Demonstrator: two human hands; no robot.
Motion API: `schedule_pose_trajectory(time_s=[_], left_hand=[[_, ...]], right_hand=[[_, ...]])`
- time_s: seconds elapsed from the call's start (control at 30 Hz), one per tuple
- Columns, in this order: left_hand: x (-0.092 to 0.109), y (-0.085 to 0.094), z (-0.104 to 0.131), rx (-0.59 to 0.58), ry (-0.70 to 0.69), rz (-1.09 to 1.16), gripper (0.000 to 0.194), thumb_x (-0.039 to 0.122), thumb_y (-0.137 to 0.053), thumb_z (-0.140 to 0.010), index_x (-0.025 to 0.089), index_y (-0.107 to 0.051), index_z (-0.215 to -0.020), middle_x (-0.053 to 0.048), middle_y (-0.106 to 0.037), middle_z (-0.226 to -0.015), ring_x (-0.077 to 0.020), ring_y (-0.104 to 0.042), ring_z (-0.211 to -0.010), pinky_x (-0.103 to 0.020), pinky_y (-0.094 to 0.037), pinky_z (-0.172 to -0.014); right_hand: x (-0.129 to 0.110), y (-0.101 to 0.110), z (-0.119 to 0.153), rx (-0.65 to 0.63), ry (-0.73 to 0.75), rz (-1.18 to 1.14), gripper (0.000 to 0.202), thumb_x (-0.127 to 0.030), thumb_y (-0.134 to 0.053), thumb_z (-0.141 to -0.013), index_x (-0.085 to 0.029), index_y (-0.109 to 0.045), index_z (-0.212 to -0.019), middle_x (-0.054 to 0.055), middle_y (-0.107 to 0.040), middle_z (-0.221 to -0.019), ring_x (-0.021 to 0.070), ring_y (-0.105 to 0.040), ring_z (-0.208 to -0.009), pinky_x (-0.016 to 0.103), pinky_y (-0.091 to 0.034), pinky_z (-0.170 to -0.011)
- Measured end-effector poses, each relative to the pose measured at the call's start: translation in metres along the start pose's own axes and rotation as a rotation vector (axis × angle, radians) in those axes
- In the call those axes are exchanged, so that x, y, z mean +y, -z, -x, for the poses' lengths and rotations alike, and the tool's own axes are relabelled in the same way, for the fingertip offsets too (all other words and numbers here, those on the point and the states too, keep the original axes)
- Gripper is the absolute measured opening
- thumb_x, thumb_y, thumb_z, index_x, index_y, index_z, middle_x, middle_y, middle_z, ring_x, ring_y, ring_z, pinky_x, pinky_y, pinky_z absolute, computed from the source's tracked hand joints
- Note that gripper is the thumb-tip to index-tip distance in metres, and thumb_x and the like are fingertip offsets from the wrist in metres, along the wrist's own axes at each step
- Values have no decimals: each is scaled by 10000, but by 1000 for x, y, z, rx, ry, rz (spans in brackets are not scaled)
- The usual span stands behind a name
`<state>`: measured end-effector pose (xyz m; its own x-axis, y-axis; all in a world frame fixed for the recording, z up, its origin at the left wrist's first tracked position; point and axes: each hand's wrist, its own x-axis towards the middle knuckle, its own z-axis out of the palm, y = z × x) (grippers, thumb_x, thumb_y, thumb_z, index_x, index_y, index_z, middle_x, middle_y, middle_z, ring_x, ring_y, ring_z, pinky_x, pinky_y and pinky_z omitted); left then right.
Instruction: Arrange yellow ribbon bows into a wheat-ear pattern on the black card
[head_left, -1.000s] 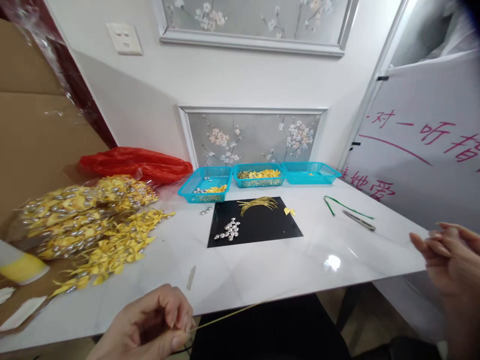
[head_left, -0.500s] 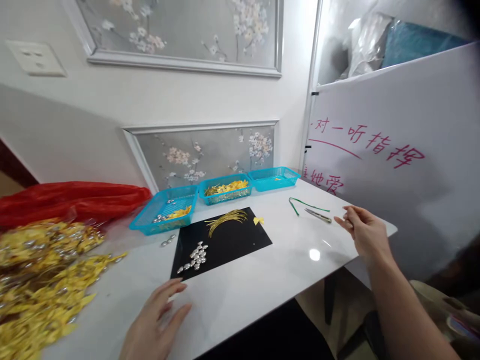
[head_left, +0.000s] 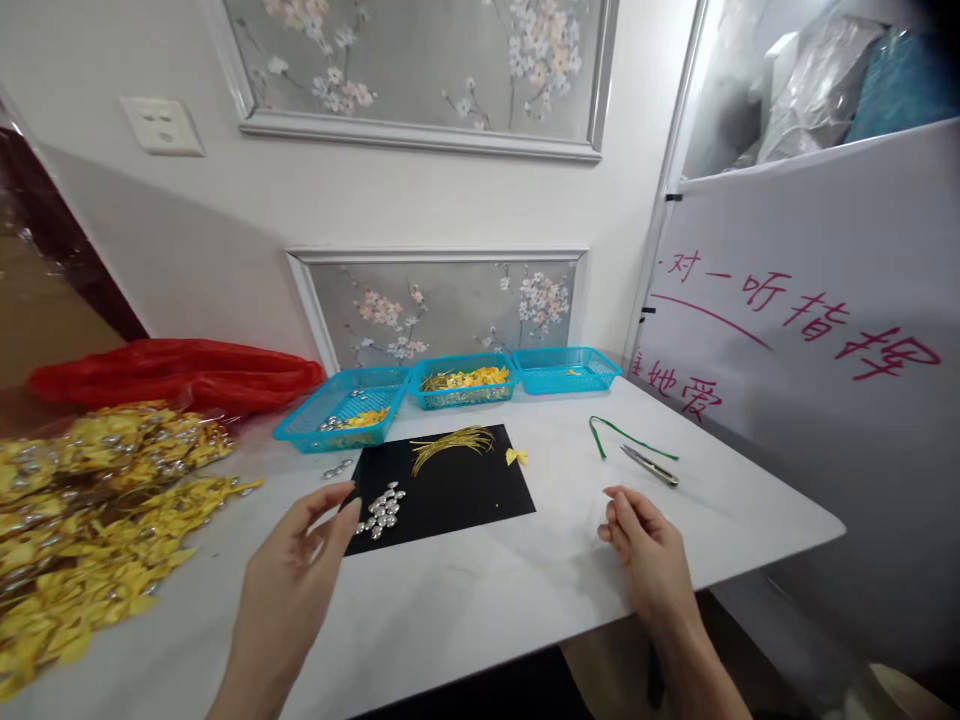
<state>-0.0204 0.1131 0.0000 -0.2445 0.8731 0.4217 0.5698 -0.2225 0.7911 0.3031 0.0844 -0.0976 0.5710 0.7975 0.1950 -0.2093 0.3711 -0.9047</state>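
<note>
My left hand (head_left: 304, 555) is held just left of the silver beads (head_left: 384, 510), its thumb and fingers curved but apart, with nothing seen between them. Over the table's right part, my right hand (head_left: 637, 540) has its fingers curled and thumb pressed against them; what they hold, if anything, is too small to tell. A black mat (head_left: 457, 500) lies between the hands. On it are the beads, a fan of gold wires (head_left: 452, 443) and, at its right edge, a small yellow bow (head_left: 517, 457).
Three blue baskets (head_left: 566, 380) stand along the wall. Small snips (head_left: 651, 466) and a green tie (head_left: 634, 437) lie at the right. Yellow bows with beads (head_left: 97, 540) are heaped at the left, before a red mesh bag (head_left: 180, 372).
My right hand has moved left and nearer, away from the snips. My left hand has risen toward the beads. The view has shifted slightly left.
</note>
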Motion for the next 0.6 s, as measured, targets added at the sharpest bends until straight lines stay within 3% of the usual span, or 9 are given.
schedule_pose_trajectory(time_s=[0.13, 0.33, 0.47, 0.6], left_hand=[[36, -42, -22, -178, -130, -53, 299, 390, -599, -932, 169, -644, -1128, -83, -701, -1137, -235, -686, -979, -443, -543, -876], [80, -143, -67, -595, -335, -232, 303, 348, -631, -937, 185, -639, -1192, -87, -662, -1234, -252, -660, -1053, -476, -547, -893], [82, -197, -86, -741, -349, -370, 321, 344, -635, -934, 175, -629, -1208, -79, -660, -1223, -253, -670, -1014, -456, -567, -848], [69, -219, -93, -789, -327, -465, 322, 326, -635, -936, 187, -617, -1226, -91, -649, -1246, -244, -665, -1028, -460, -564, -859]], right_hand=[[4, -1, -4, -49, -28, 15, 407, -557, -705, -851, -158, -693, -931, -13, -496, -679, 128, -475, -560, 258, -470, -549], [-5, -1, 0, -125, -9, 115, 383, -546, -654, -892, -166, -702, -903, -2, -544, -634, 170, -532, -584, 266, -453, -580], [-9, -5, 0, -119, 8, 120, 393, -546, -604, -919, -166, -700, -907, 1, -549, -613, 179, -544, -554, 262, -444, -538], [-8, -7, -2, -142, 7, 96, 400, -537, -539, -960, -168, -688, -919, 0, -533, -619, 172, -543, -542, 248, -425, -508]])
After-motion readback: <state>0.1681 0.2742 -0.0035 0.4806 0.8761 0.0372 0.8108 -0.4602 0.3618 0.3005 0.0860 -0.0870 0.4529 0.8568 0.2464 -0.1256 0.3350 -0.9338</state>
